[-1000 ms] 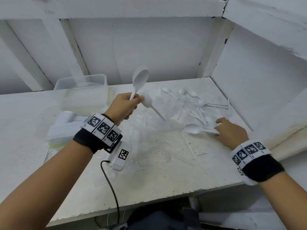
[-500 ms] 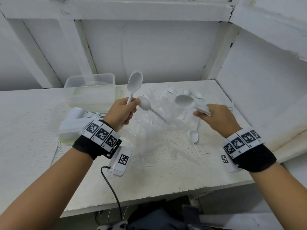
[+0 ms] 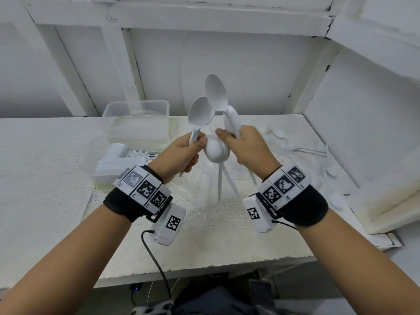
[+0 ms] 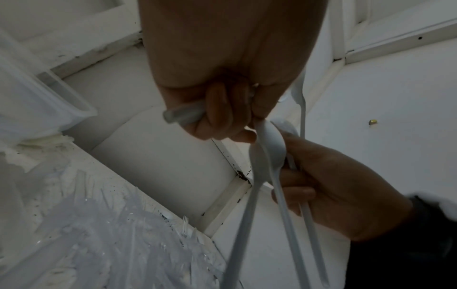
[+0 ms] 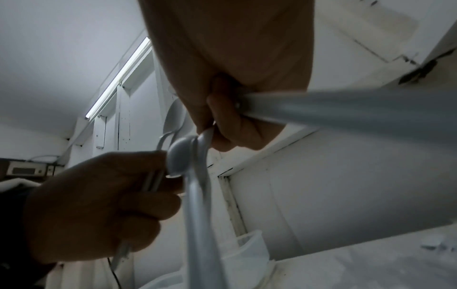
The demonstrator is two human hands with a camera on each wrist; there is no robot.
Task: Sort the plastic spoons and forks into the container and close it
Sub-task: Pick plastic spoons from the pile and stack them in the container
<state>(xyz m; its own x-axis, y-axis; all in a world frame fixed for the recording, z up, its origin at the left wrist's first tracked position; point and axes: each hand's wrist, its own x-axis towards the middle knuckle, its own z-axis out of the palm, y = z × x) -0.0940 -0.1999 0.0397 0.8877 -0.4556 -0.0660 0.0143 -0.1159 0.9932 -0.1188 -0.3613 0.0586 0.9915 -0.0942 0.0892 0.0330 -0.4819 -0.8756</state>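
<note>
My left hand [image 3: 196,143] grips white plastic spoons above the middle of the table. One spoon [image 3: 201,113] points bowl up, another [image 3: 214,150] hangs bowl up by the knuckles with thin handles [image 3: 220,185] trailing down. My right hand [image 3: 227,136] grips one more white spoon [image 3: 216,92], bowl up, touching the left hand's spoon. The two hands almost touch. In the left wrist view the curled fingers [image 4: 220,117] close on a handle beside a spoon bowl [image 4: 268,148]. A clear plastic container [image 3: 136,110] stands open at the back left.
In front of the container lies a stack of white cutlery [image 3: 127,159] in a shallow clear tray. Loose spoons and forks [image 3: 295,148] are scattered at the back right, near the side wall [image 3: 363,123]. Crumpled clear wrap [image 3: 202,201] covers the table [image 3: 45,201] under my hands.
My right hand picked a spoon up from the table at the right and carried it up and left to the left hand. The left hand kept its spoons.
</note>
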